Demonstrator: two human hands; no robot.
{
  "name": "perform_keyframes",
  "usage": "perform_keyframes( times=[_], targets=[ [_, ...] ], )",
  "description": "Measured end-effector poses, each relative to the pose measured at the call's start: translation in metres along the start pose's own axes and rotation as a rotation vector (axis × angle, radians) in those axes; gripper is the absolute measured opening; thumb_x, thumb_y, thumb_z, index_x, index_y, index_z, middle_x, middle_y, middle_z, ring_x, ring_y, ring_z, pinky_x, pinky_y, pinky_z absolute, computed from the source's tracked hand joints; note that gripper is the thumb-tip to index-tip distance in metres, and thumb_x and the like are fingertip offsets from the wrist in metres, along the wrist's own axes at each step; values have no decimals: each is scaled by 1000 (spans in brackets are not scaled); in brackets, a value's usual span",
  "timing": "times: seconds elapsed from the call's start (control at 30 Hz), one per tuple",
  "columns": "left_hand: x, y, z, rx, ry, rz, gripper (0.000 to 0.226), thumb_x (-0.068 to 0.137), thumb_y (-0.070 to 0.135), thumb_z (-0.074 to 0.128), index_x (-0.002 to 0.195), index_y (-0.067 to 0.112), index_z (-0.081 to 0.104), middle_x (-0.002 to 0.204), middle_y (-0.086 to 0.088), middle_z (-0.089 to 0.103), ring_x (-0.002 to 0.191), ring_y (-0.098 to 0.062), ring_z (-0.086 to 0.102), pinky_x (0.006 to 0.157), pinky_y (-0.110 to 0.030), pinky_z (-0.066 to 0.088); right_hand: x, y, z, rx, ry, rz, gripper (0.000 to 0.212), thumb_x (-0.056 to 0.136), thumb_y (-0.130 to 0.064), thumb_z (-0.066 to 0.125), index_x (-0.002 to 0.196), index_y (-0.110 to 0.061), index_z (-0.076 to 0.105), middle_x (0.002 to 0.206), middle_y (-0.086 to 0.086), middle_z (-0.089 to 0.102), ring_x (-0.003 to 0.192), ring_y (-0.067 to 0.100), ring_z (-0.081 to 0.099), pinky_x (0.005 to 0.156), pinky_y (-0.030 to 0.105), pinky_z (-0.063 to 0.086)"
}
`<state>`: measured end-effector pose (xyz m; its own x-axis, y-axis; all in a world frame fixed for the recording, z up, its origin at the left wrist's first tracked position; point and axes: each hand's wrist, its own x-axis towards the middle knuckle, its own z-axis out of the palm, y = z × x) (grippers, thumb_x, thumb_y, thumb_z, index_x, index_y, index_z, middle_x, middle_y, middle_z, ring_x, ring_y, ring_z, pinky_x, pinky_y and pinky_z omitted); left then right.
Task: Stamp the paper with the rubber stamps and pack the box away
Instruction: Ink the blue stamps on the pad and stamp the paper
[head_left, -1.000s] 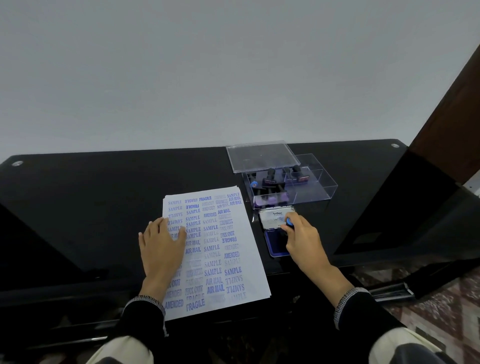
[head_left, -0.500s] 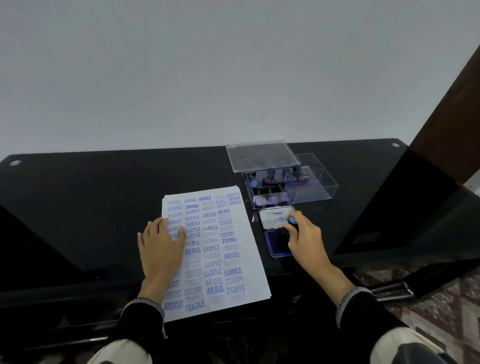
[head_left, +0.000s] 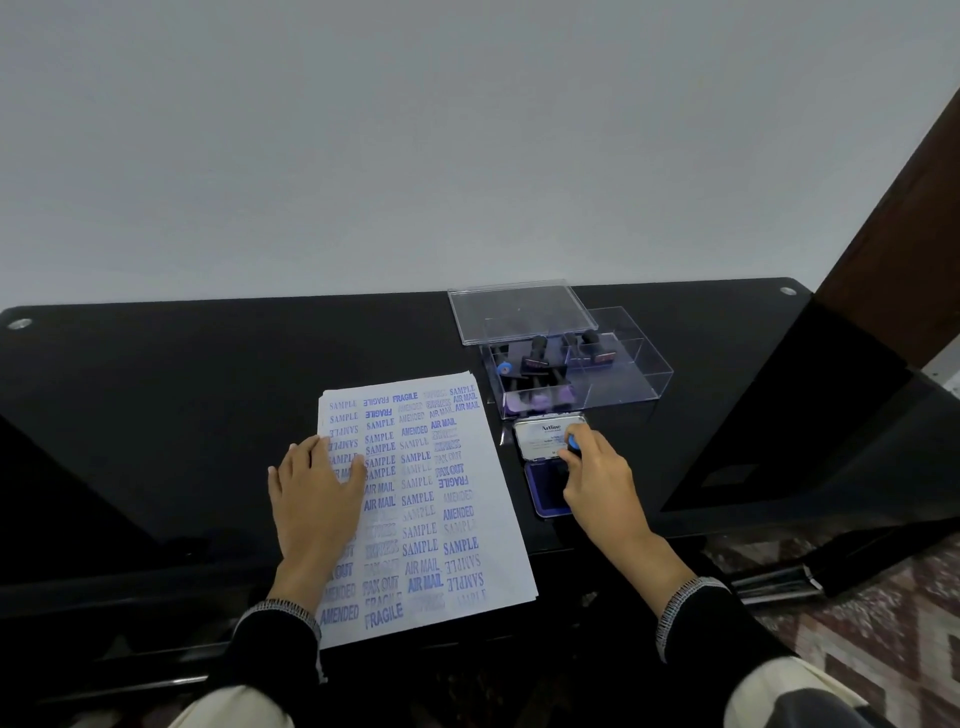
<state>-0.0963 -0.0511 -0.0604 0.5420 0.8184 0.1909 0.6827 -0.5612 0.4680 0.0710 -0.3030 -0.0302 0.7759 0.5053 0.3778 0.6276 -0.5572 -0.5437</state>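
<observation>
Little has moved since the earlier frames: the right hand (head_left: 597, 480) has drifted slightly along the ink pad (head_left: 545, 488), its grip on the blue-topped stamp (head_left: 573, 442) unchanged, and the left hand (head_left: 317, 491) has stayed where it was on the paper (head_left: 426, 519).

That left hand lies flat, fingers straight and spread, pressing the left side of the sheet onto the black surface (head_left: 156, 415). The paper is covered in blue impressions such as SAMPLE, FRAGILE, AIR MAIL, AMENDED and FAX OUT. The right hand curls its fingers round the stamp, whose blue knob shows above the fingertips; whether the stamp's face touches the ink cannot be told, as the hand hides it.

The ink pad sits just right of the paper, its blue pad nearer the person and its opened white lid (head_left: 545, 435), printed Artline, on the far side. Just beyond the ink pad stands the clear box (head_left: 623, 384), divided into compartments, with several dark-handled stamps (head_left: 537, 356) in its left part. A clear box lid (head_left: 514, 312) rests tilted over the box's far left corner.
</observation>
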Motion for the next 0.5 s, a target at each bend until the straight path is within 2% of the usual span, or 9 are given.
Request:
perform_keyframes(
  times=[0.07, 0.2, 0.33, 0.43, 0.5],
  targets=[
    [0, 0, 0, -1, 3, 1, 58, 95, 46, 48, 139, 9, 43, 144, -6, 43, 140, -25, 31, 120, -46, 12, -1, 0, 2, -2, 6, 1, 27, 84, 8, 59, 107, -3, 56, 101, 10, 61, 85, 23, 63, 68, 24, 54],
    [0, 0, 0, 2, 4, 1, 57, 94, 46, 49, 137, 10, 45, 142, -6, 45, 138, -25, 33, 119, -47, 15, -2, 1, -1, 67, 32, 40, 22, 88, 4, 57, 109, -4, 57, 99, 5, 59, 84, 16, 59, 62, 6, 38],
    [1, 1, -1, -1, 23, -3, 55, 93, 46, 51, 134, 10, 47, 139, -6, 47, 136, -25, 36, 118, -48, 17, -4, 1, 0, 61, 35, 41, 25, 89, 2, 58, 112, -5, 57, 102, 6, 60, 84, 13, 58, 65, 4, 38],
    [1, 1, 0, 0, 25, -7, 55, 93, 47, 51, 134, 11, 47, 139, -5, 48, 135, -25, 37, 118, -48, 18, -5, 1, 2, 37, 33, 27, 29, 86, 5, 60, 114, -4, 57, 104, 8, 61, 86, 19, 63, 71, 11, 43],
    [1, 0, 0, 4, 23, -10, 55, 93, 47, 51, 134, 11, 47, 138, -5, 48, 135, -25, 37, 117, -48, 19, -4, 1, 1, 71, 49, 30, 26, 86, 6, 60, 110, -3, 58, 99, 7, 61, 84, 17, 62, 70, 4, 41]
  ],
)
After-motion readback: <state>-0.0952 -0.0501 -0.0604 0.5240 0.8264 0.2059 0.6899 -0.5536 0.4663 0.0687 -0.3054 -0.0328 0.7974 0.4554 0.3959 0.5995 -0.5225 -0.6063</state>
